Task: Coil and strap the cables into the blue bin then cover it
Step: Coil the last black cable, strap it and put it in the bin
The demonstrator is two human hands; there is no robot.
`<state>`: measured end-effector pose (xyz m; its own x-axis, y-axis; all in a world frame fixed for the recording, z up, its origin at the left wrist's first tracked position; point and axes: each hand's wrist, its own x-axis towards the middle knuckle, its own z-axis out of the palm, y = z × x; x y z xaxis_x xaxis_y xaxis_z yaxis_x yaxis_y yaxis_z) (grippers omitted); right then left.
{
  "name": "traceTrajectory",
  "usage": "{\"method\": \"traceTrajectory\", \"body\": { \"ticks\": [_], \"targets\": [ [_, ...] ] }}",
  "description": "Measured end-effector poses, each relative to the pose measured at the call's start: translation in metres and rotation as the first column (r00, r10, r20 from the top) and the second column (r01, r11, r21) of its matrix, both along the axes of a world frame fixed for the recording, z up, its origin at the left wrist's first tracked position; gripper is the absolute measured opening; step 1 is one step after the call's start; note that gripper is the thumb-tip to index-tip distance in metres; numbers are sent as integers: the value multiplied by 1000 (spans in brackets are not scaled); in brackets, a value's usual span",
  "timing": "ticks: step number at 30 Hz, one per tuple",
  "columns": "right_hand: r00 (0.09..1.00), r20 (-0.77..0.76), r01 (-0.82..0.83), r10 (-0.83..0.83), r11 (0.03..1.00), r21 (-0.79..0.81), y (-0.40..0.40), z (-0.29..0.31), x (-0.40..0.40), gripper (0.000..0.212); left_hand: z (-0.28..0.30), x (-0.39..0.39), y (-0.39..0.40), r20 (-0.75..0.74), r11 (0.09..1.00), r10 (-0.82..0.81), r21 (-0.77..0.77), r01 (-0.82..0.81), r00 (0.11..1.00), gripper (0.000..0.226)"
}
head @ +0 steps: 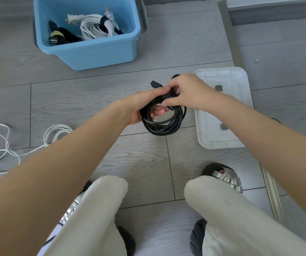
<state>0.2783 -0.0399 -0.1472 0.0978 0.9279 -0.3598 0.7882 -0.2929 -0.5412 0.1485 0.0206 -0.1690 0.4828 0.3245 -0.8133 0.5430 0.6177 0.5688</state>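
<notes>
- The fingers point(159, 110) of the left hand point(139, 106) are curled through the middle of a coiled black cable point(164, 122), which is gripped at its top and held above the floor.
- The fingers point(168, 102) of the right hand point(187, 93) are pinched on a black strap point(156, 85) at the top of the same coil; the flat strap's pointed end is seen sticking out to the left of the hands.
- The coil is made of several glossy round loops, hanging below the hands.
- A white plastic lid point(224, 108), rectangular with rounded corners, is laid on the floor just right of the hands, its hollow side up.
- A blue bin point(93, 52) of smooth plastic is set on the floor beyond the hands; a strapped white cable bundle point(96, 27) and a strapped black cable bundle point(63, 36) are lying inside it.
- A loose white cable point(6, 145) is spread in uneven loops on the floor at the left.
- The grey floor point(74, 100) is laid in wood-grain planks.
</notes>
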Motion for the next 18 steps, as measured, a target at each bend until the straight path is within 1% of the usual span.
{"method": "traceTrajectory", "body": {
  "ticks": [3, 5, 7, 9, 11, 12, 14, 18],
  "targets": [
    [990, -88, 109, -106, 994, 31, -1, -2, 3, 33, 5, 4, 0, 8, 999, 41, -26, -41, 999, 24],
    [963, -180, 209, -201, 978, 27, -3, -5, 4, 34, 8, 5, 1, -8, 999, 45, -24, -45, 999, 21],
    [913, -300, 290, -277, 957, 1, -5, -7, 5, 31, 8, 7, 3, -7, 999, 29, -24, -29, 1000, 21],
    [840, -427, 346, -335, 937, -53, -8, -8, 6, 20, 6, 7, 5, 1, 1000, 4, -20, -4, 1000, 22],
    [777, -510, 367, -370, 924, -111, -10, -9, 7, 10, 2, 5, 5, -14, 1000, -23, -2, 23, 1000, 22],
    [764, -521, 372, -380, 920, -125, -10, -9, 8, 5, 1, 4, 5, -25, 999, -39, 6, 39, 999, 22],
    [750, -527, 388, -401, 911, -141, -10, -12, 12, 11, 0, 2, 3, -34, 997, -74, 12, 74, 997, 22],
    [740, -548, 375, -389, 916, -144, -12, -16, 16, 9, 1, 0, 0, 32, 991, -135, -16, 136, 990, 22]
  ]
}}
